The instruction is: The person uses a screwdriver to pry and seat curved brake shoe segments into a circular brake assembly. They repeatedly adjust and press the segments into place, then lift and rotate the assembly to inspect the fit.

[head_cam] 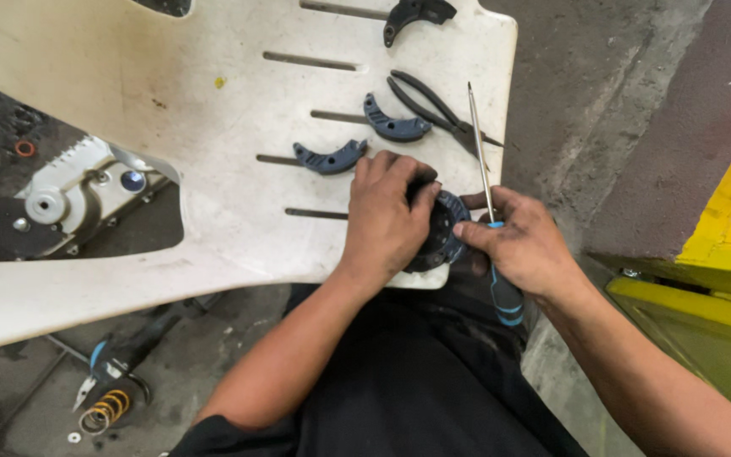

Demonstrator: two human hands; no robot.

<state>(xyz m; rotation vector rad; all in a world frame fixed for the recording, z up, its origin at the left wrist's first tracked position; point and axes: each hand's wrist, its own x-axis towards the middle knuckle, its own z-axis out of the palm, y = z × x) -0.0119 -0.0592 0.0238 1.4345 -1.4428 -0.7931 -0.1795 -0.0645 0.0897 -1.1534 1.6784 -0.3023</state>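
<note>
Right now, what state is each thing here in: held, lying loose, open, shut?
Left hand: closed over the round dark part.
Right hand: gripping the screwdriver, fingertips on the part.
Round dark part: held at the white panel's edge.
Screwdriver: held, tip pointing away.
Pliers: lying loose, handles spread.
Two curved blue shoes: lying loose, apart.
White panel: lying flat.
Spring: loose on the floor.

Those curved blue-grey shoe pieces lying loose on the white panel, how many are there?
2: one just beyond the left hand, the other beside the pliers. More may be hidden under the hands.
</note>
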